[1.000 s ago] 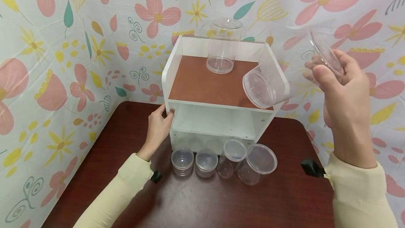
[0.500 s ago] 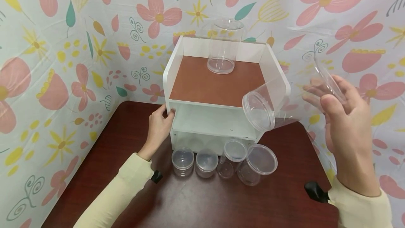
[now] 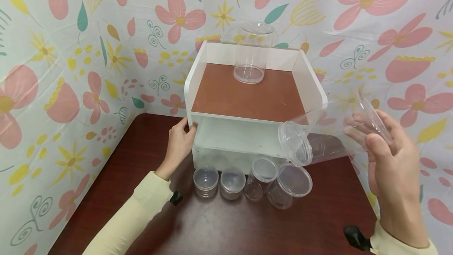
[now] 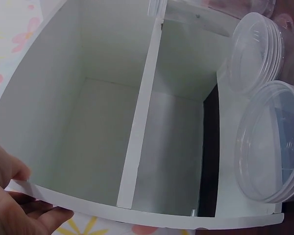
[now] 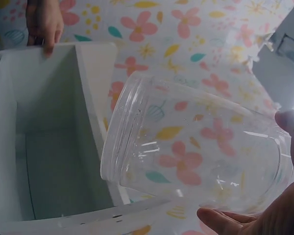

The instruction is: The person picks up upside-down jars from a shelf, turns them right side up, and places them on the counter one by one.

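Note:
My right hand (image 3: 396, 164) grips a large clear plastic jar (image 3: 327, 148) by its base end, out to the right of the shelf. The jar lies tilted nearly sideways, its lidded end towards the shelf's lower right front. In the right wrist view the jar (image 5: 201, 147) looks see-through, with thumb and fingers around its base. My left hand (image 3: 178, 146) holds the left side panel of the small white shelf unit (image 3: 244, 97); in the left wrist view its fingers (image 4: 51, 218) curl round the panel's edge. Another clear jar (image 3: 253, 56) stands on the brown top.
Several lidded clear jars stand in a row on the dark table (image 3: 226, 227) before the shelf: two short jars (image 3: 205, 182) at left, a slim jar (image 3: 260, 180) and a wide jar (image 3: 288, 186) at right. A flowered cloth (image 3: 116, 89) hangs behind and left.
My right hand has moved down and slightly right, taking the jar off from over the shelf's top to in front of its right side. The left hand stays on the side panel.

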Action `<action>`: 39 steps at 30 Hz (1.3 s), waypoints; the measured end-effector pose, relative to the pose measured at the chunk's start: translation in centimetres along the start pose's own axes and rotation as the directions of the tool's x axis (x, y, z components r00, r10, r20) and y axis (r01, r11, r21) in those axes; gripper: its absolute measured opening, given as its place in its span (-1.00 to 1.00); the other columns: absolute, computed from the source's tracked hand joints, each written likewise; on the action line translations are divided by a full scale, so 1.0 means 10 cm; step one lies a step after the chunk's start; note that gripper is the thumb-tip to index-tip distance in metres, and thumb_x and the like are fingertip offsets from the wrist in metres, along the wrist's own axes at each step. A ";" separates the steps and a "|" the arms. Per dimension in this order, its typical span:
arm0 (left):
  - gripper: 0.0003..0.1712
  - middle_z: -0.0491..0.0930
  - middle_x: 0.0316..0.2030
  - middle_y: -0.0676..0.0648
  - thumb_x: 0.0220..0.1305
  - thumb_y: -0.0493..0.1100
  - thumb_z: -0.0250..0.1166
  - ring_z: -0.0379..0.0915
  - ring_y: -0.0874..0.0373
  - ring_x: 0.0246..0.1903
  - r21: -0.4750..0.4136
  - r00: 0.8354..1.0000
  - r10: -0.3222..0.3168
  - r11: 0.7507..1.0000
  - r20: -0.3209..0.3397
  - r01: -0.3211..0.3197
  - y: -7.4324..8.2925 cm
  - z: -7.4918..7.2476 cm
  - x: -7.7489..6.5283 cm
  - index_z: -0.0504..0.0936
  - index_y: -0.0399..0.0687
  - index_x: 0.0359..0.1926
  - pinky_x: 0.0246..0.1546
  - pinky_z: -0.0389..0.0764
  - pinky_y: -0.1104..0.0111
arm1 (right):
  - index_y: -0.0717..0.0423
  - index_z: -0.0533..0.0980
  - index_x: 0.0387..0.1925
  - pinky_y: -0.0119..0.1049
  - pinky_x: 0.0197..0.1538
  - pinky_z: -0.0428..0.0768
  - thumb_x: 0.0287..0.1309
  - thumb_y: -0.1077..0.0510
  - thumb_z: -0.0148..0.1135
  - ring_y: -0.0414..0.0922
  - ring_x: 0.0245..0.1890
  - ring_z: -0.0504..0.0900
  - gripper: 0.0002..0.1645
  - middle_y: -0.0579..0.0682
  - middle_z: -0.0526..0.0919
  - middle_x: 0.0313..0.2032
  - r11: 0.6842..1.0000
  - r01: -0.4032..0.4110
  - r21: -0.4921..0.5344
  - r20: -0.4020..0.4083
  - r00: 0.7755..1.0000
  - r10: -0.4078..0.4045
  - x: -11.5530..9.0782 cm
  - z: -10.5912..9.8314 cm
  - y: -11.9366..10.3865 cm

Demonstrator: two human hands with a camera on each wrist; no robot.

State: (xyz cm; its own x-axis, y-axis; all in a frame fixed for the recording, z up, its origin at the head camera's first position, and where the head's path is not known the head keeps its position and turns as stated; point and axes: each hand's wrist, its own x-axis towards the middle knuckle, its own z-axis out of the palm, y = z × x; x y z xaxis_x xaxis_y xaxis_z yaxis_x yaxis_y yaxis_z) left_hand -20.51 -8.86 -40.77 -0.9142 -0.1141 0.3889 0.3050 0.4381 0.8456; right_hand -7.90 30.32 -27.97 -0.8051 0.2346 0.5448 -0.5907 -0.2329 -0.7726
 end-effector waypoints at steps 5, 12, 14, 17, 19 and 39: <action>-0.74 0.54 -0.53 -0.10 0.47 -0.21 0.23 0.39 0.07 -0.51 0.013 1.000 -0.005 1.000 0.000 0.005 0.00 -0.01 0.01 0.70 -0.18 0.08 -0.48 0.40 0.26 | 0.55 0.34 0.31 -0.20 0.16 0.63 0.23 0.45 0.31 0.15 0.11 0.65 -0.36 0.38 0.65 0.05 0.999 -0.020 0.046 -0.022 1.000 0.021 -0.13 -0.09 0.08; -0.63 0.70 -0.36 -0.17 0.47 -0.19 0.24 0.50 0.05 -0.44 -0.003 1.000 -0.019 1.000 0.010 0.019 0.01 -0.02 0.02 0.67 -0.15 0.22 -0.43 0.45 0.26 | 0.60 0.30 0.30 -0.15 0.15 0.64 0.27 0.51 0.21 0.17 0.09 0.66 -0.40 0.40 0.62 0.05 0.986 0.015 0.165 -0.039 0.999 -0.008 -0.28 -0.14 0.27; -0.61 0.73 -0.30 -0.19 0.48 -0.19 0.24 0.54 0.03 -0.41 -0.009 0.999 -0.028 1.000 0.015 0.028 0.01 -0.03 0.02 0.65 -0.13 0.26 -0.42 0.48 0.26 | 0.62 0.29 0.29 -0.14 0.14 0.65 0.30 0.51 0.18 0.18 0.09 0.66 -0.43 0.42 0.60 0.06 0.984 0.027 0.178 -0.028 0.999 -0.022 -0.33 -0.14 0.33; -0.59 0.75 -0.20 -0.21 0.48 -0.19 0.24 0.63 0.00 -0.32 -0.011 0.999 -0.042 0.999 0.021 0.042 0.01 -0.03 0.02 0.64 -0.12 0.28 -0.35 0.53 0.23 | 0.61 0.26 0.31 -0.12 0.17 0.63 0.35 0.47 0.16 0.19 0.10 0.66 -0.43 0.44 0.56 0.11 0.984 0.019 0.175 -0.018 1.000 -0.016 -0.41 -0.14 0.40; -0.57 0.75 -0.12 -0.23 0.48 -0.18 0.24 0.68 -0.02 -0.23 -0.015 0.998 -0.050 0.999 0.030 0.050 0.02 -0.04 0.02 0.62 -0.13 0.30 -0.30 0.58 0.22 | 0.62 0.24 0.32 -0.11 0.18 0.62 0.36 0.46 0.14 0.20 0.10 0.66 -0.43 0.45 0.56 0.13 0.982 0.015 0.187 -0.023 1.000 -0.011 -0.46 -0.13 0.44; -0.40 0.54 0.21 -0.25 0.46 -0.10 0.30 0.55 -0.06 0.17 -0.095 0.996 -0.031 0.995 0.078 0.038 0.02 -0.12 -0.07 0.44 -0.14 0.44 0.17 0.58 0.09 | 0.56 0.25 0.35 -0.09 0.24 0.57 0.47 0.38 0.03 0.18 0.21 0.59 -0.48 0.41 0.53 0.20 0.982 -0.027 0.187 0.021 1.000 0.023 -0.74 0.02 0.78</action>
State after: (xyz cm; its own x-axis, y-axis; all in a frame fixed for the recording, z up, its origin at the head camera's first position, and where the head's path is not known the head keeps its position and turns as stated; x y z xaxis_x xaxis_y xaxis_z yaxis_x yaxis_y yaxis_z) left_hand -19.46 -9.75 -40.45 -0.9412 -0.0575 0.3329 0.2938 0.3468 0.8907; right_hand -6.58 26.62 -37.93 -0.8194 0.2093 0.5336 -0.5689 -0.4111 -0.7123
